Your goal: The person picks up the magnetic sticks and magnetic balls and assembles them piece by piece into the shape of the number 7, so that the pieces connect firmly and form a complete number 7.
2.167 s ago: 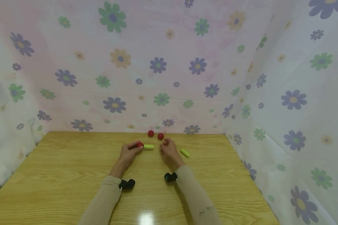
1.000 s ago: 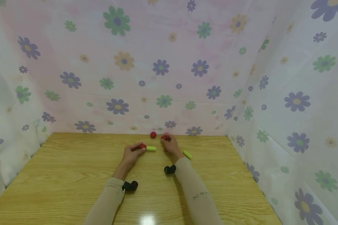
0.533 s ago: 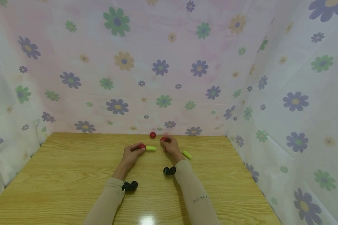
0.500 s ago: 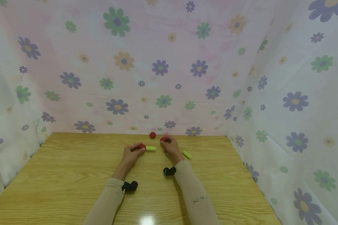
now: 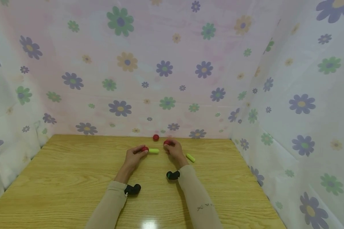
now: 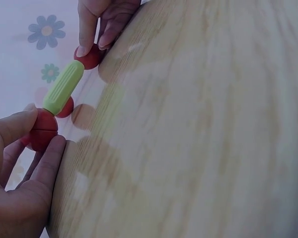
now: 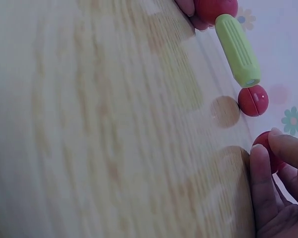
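My left hand (image 5: 134,156) pinches a red ball (image 6: 41,130) between thumb and fingers, low over the tabletop. A light green ribbed rod (image 7: 237,52) sticks out from that ball to the right, its free end showing a small hole. To the right, my right hand (image 5: 176,150) grips another red ball (image 7: 269,152) with thumb and fingertips, a short gap away from the rod's free end. Behind them, a third red ball (image 5: 156,137) with a seam rests at the table's back edge. A second green rod (image 5: 190,157) lies slanted beside my right wrist.
The wooden table (image 5: 74,178) ends at a flowered cloth (image 5: 143,101) behind, with more flowered cloth at both sides. A black wrist camera (image 5: 133,189) juts inward from my left sleeve, another black camera (image 5: 172,175) from the right.
My right hand has reached forward to the right-hand red ball, taken hold of it and drawn it slightly back. My left hand keeps its hold with the rod attached.
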The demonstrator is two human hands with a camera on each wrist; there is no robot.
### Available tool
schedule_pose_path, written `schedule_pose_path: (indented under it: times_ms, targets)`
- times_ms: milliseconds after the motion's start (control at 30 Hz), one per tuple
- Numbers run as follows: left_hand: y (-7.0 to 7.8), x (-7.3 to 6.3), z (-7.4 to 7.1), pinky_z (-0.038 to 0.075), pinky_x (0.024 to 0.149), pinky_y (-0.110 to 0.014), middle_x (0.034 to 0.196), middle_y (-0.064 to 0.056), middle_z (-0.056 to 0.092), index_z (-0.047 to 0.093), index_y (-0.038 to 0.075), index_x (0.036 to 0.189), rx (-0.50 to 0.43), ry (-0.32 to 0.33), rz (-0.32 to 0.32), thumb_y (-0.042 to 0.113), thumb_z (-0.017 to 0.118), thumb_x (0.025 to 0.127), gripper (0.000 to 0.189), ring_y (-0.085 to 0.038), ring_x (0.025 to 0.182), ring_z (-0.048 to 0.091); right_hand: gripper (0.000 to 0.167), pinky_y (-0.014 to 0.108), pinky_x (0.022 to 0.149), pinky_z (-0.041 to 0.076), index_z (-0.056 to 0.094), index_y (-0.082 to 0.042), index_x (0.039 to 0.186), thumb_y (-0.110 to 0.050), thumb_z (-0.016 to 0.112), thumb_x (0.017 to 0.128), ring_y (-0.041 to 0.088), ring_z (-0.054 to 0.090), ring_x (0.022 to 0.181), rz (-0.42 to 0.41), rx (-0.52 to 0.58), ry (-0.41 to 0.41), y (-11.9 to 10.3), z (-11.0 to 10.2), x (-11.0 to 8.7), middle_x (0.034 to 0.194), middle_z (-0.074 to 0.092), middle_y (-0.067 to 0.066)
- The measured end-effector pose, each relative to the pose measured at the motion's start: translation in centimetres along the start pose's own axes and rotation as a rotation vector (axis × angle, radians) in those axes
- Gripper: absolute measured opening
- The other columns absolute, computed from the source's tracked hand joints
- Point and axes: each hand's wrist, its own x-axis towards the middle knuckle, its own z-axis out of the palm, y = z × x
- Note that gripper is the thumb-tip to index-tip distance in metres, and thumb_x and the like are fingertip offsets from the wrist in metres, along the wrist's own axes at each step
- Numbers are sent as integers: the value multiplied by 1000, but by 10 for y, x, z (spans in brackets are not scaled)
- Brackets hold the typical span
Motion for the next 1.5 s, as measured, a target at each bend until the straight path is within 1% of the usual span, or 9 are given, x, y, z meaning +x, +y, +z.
schedule_pose_path:
  times_ms: [133,367,567,667,767,900,1200,1300,1500]
  targets:
    - [2,0,1,50,86,-16,143,-24,56,61,0,140,-3,0,3,11,74,94,48,-35,131,54,36,23,71,56,58,5,135,-4,63,100,17,61,91,-17,-13,-12,-2,-3,-3,122,60,20]
    - [2,-1,2,50,87,-17,143,-24,56,61,0,139,-3,4,-9,10,74,94,48,-34,131,54,35,24,71,55,58,8,133,-2,63,100,15,62,86,-61,-52,-77,-3,-7,-7,121,62,24]
    - [1,0,2,50,85,-17,143,-25,56,61,0,140,-21,5,0,10,74,94,48,-35,130,54,35,29,81,57,60,8,132,-9,64,101,22,63,99,-67,-94,-84,-3,-8,-8,119,63,22]
    - [1,0,2,50,83,-15,143,-25,56,61,0,140,-26,4,-4,10,74,95,48,-35,129,55,37,32,88,55,62,6,131,-16,65,102,25,62,106,-38,-118,-72,-4,-8,-10,120,64,19]
    - [1,1,1,50,82,-14,143,-24,56,61,1,140,-19,7,-19,11,74,95,48,-33,129,55,38,35,97,53,63,3,132,-21,65,102,26,62,112,36,-61,-68,-4,-7,-13,124,64,18]
    - [1,2,-1,49,83,-15,142,-23,56,61,0,140,-14,21,-37,12,74,95,48,-33,129,53,40,38,105,50,61,1,135,-22,64,102,26,61,119,129,98,-76,-2,-6,-18,131,61,18]
    - [1,2,-2,47,81,-11,143,-24,55,59,-2,141,-46,26,-34,9,72,95,49,-33,131,51,39,38,107,49,56,5,137,-17,59,105,30,56,125,148,259,-88,-2,-2,-26,139,53,22]
    - [1,2,-2,47,80,-10,143,-24,56,60,-1,140,-54,29,-37,9,73,95,48,-32,130,52,38,39,106,49,57,4,137,-16,59,105,30,57,124,136,225,-89,-3,-2,-28,137,55,22]
    - [1,3,-2,47,80,-11,143,-23,56,60,-1,140,-49,26,-39,9,72,95,47,-32,130,52,38,40,106,47,61,-4,138,-21,62,104,26,58,118,43,39,-112,-1,-3,-32,130,61,15]
